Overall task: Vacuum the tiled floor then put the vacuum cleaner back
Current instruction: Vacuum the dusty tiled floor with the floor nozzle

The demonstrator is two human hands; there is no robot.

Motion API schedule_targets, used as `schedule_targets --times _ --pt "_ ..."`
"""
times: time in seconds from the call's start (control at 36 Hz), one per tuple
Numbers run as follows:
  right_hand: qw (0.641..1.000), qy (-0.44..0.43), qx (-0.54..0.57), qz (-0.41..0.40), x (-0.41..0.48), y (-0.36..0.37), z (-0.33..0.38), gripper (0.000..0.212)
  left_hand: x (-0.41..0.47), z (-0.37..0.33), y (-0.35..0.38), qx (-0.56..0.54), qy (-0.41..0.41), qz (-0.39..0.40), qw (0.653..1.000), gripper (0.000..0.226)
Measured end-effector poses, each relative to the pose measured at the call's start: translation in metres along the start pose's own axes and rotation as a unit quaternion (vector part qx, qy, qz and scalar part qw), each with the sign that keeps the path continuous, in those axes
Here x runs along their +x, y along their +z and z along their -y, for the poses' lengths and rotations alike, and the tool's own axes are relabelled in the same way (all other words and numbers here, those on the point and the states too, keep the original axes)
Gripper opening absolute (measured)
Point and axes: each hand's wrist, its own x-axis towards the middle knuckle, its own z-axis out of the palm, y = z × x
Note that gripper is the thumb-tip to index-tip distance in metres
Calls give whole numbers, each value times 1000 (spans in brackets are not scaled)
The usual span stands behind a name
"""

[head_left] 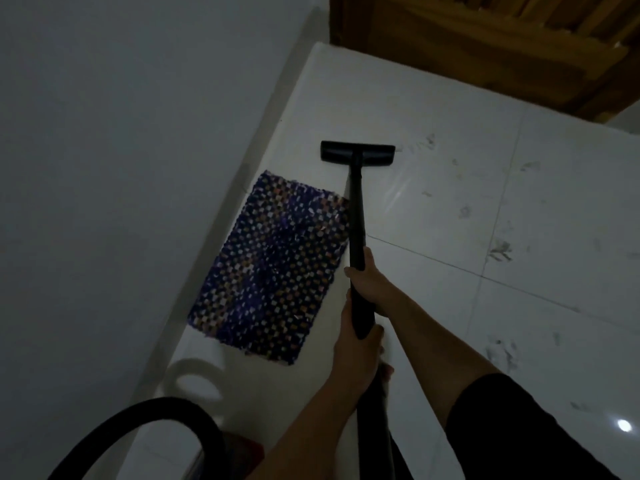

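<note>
Vacuum wand [356,209] slants down to its floor head [357,156], flat on the tiled floor [433,271] near the wall edge, just beyond the woven mat [277,268]. Right hand [369,284] and left hand [358,344] both wrap tight around the wand, right one higher up. Smudges still mark tiles toward the right, so vacuuming looks unfinished; hose [145,420] loops nearby, and putting the cleaner back remains.
</note>
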Motion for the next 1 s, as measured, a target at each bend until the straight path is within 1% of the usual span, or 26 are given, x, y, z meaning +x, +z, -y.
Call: schedule_targets --times 0.08,0.31,0.47,0.56,0.64,0.72,0.92,1.0 --pt "1000 -9 -11 5 21 -5 21 69 22 -19 1 3 -3 -6 1000 61" --pt "998 -7 -60 3 61 -24 67 71 69 -59 9 -45 -15 -12 999 63" --pt "997 -12 -71 3 87 -33 89 72 99 -77 12 -58 -15 -8 998 65" --pt "997 -15 -79 -15 93 -37 94 70 107 -84 12 -66 -12 -11 998 66" --pt "995 -31 -84 -48 90 -39 95 66 107 -87 15 -62 -2 -21 998 64" --pt "994 -45 -80 -63 78 -39 93 62 98 -85 17 -63 4 -17 998 64" --pt "993 -43 -71 -79 39 -32 74 61 65 -66 16 -53 0 -15 998 61" --pt "993 -38 -63 -90 19 -26 62 60 46 -55 13 -23 16 -11 1000 61"
